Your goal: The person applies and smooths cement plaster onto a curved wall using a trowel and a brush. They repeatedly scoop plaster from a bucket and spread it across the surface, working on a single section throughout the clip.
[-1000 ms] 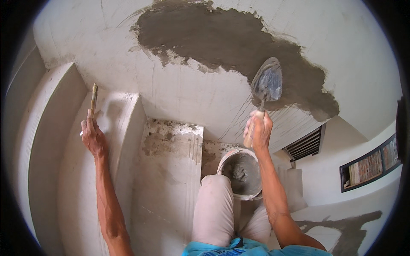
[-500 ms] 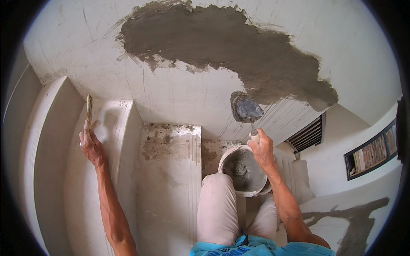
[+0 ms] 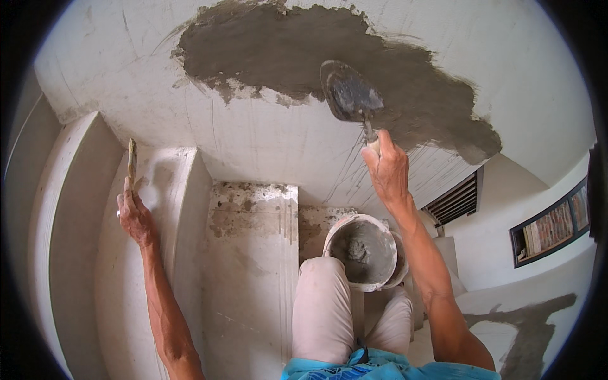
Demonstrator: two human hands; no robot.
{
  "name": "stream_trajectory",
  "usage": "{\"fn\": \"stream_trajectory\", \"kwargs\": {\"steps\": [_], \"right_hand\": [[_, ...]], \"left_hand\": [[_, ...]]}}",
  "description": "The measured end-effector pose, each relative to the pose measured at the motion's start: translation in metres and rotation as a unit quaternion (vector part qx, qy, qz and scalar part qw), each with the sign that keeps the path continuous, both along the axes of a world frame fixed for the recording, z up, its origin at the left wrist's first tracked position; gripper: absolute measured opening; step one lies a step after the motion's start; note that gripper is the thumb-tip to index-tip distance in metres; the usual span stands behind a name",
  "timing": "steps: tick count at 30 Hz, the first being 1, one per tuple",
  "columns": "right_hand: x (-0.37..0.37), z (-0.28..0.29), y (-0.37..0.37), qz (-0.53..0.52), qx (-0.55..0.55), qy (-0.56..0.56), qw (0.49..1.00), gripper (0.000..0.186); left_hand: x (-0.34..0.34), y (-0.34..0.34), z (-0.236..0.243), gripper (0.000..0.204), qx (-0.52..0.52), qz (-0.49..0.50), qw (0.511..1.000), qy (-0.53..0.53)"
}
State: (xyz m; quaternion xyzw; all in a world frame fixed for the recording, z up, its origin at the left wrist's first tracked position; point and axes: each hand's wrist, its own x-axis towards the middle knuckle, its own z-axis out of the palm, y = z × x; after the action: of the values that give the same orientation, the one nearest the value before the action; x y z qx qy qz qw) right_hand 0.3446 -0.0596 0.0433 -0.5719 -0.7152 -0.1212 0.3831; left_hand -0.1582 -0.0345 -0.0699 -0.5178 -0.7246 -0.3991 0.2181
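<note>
My right hand (image 3: pixel 387 166) is closed round the pale handle of a trowel (image 3: pixel 348 94). Its grey blade is raised at the lower edge of a dark wet mortar patch (image 3: pixel 285 47) on the white wall; whether it touches cannot be told. Below that hand, a round bucket (image 3: pixel 329 244) holds grey mortar (image 3: pixel 362 253) and stands by my right knee. At the left, my left hand (image 3: pixel 135 221) grips a thin, mortar-crusted tool (image 3: pixel 132 159) seen edge-on, its exact kind unclear. That hand is over a pale stair step.
Concrete steps (image 3: pixel 250 272) run across the lower left, with sharp edges. A second container (image 3: pixel 400 256) shows partly behind the bucket. At the right are a dark slatted opening (image 3: pixel 453 196), a framed window (image 3: pixel 551 229) and another mortar streak (image 3: pixel 531 335).
My right hand has moved up with the trowel, from just above the bucket to the mortar patch on the wall. My left hand has stayed nearly still.
</note>
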Motion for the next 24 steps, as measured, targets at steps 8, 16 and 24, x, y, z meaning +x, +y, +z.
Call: {"fn": "stream_trajectory", "kwargs": {"steps": [8,16,24], "right_hand": [[-0.004,0.007,0.028,-0.074,-0.069,-0.029,0.994,0.018],[0.006,-0.018,0.006,0.021,-0.133,-0.01,0.991,0.021],[0.003,0.018,0.031,0.016,-0.078,-0.001,0.997,0.022]], "left_hand": [[0.002,-0.002,0.002,0.038,0.006,0.0,1.0,0.014],[-0.003,0.001,-0.002,0.038,0.018,-0.012,1.0,0.002],[-0.002,-0.001,-0.001,0.039,-0.002,-0.003,1.0,-0.006]]}}
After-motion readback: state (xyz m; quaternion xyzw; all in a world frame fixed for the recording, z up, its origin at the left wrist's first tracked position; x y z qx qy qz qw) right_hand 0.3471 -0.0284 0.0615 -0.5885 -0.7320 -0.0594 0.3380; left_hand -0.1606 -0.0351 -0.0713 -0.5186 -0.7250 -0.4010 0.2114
